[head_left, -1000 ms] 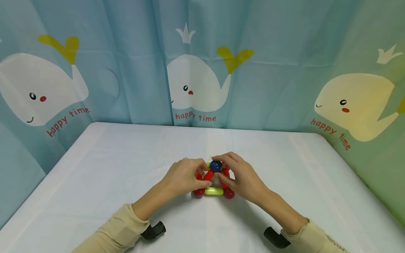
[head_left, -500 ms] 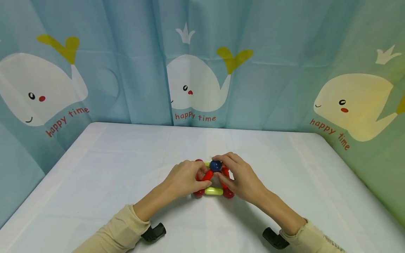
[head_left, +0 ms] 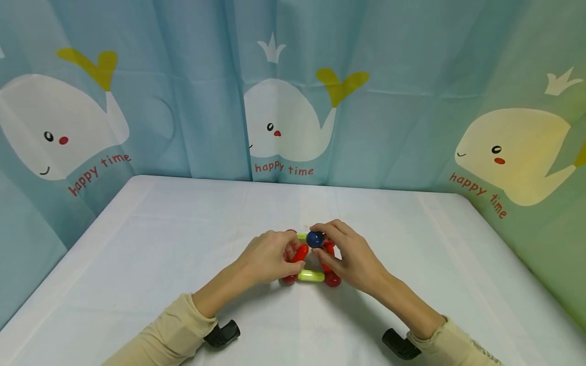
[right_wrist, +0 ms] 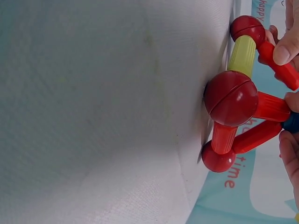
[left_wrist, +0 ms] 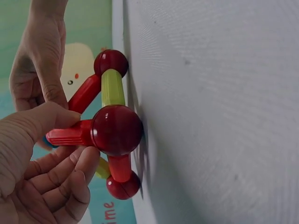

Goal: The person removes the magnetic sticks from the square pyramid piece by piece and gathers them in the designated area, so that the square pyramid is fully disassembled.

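- Blue ball (head_left: 315,239), head view: it sits raised over the yellow rod (head_left: 311,275) and a little beyond, pinched in the right grip (head_left: 354,254). The left grip (head_left: 265,256), left of the yellow rod, pinches a red rod (head_left: 300,253) leaning toward the ball. At the yellow rod's ends, the left red ball (head_left: 289,279) and right red ball (head_left: 332,279) rest on the surface (head_left: 183,264).
- Left wrist view: thumb and fingertips clasp the red rod near its free end; its foot touches the left red ball. The blue ball is mostly hidden.
- Right wrist view: a gap parts the red rod's tip from the blue ball, where the near post (right_wrist: 273,106) and far post (right_wrist: 257,136), right of the yellow rod, meet. The step seems to be closing that gap: best hold the ball steady, tilt the rod gently inward about its foot, and keep fingertips clear of the joint. Forcing it could loosen the posts.
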Motion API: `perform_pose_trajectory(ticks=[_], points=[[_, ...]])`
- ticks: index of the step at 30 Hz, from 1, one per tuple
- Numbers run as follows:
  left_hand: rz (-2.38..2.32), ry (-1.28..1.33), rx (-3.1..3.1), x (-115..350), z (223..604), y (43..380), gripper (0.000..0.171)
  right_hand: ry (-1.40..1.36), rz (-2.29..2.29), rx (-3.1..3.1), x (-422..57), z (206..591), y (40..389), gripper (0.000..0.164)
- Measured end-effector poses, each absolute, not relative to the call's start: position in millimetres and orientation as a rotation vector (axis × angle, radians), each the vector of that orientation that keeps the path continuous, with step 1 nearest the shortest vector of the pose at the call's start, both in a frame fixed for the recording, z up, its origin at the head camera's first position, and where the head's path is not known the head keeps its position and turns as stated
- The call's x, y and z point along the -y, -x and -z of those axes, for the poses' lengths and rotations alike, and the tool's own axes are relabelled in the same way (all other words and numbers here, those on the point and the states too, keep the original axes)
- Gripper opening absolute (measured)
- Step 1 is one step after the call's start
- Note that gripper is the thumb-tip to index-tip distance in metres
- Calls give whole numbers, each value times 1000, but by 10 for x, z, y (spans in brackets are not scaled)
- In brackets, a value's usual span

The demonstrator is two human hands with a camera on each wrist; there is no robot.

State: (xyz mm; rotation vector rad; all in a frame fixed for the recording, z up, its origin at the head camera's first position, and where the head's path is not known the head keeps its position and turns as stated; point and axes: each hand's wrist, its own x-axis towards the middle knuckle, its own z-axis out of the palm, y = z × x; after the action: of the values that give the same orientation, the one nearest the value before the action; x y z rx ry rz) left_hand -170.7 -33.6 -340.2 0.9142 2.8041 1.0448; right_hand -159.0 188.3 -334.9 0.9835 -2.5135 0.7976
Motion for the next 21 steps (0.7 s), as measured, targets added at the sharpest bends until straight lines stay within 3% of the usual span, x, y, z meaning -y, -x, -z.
perform_pose_trajectory(ticks=[21], points=[[-1007, -873, -2752, 396, 3354, 1712, 20, -1005, -769, 2496, -1912, 3376, 1589, 42]])
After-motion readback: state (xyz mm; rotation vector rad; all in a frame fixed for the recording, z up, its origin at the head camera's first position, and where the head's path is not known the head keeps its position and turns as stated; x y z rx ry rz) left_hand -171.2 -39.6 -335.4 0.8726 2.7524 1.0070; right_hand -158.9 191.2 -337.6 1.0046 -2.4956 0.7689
